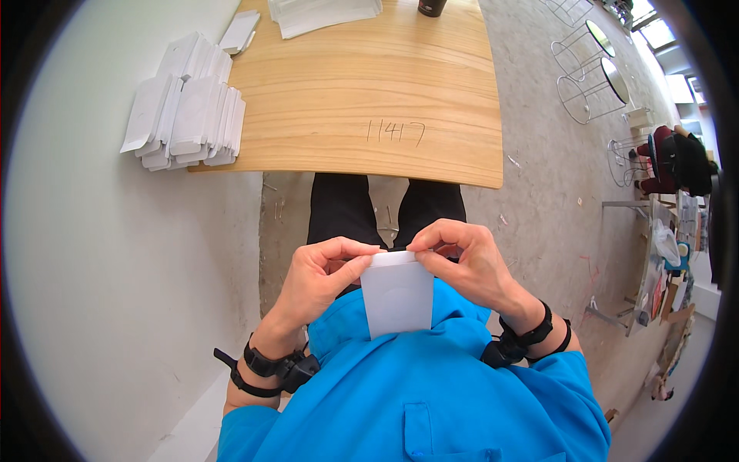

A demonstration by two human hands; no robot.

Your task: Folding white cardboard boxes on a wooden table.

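A small white paper box stands upright against my blue shirt, its top end facing away from me. My left hand pinches the top left corner of that box between thumb and fingers. At the top right corner, my right hand grips the same end with thumb and forefinger. Both sets of fingertips lie along the folded top edge. The lower end of the box rests against the shirt, partly hidden in its folds.
A wooden table stands ahead of me. Stacked white boxes crowd its left side by the wall. Flat white sheets and a dark cup lie at its far edge. Stools and a seated person are at right.
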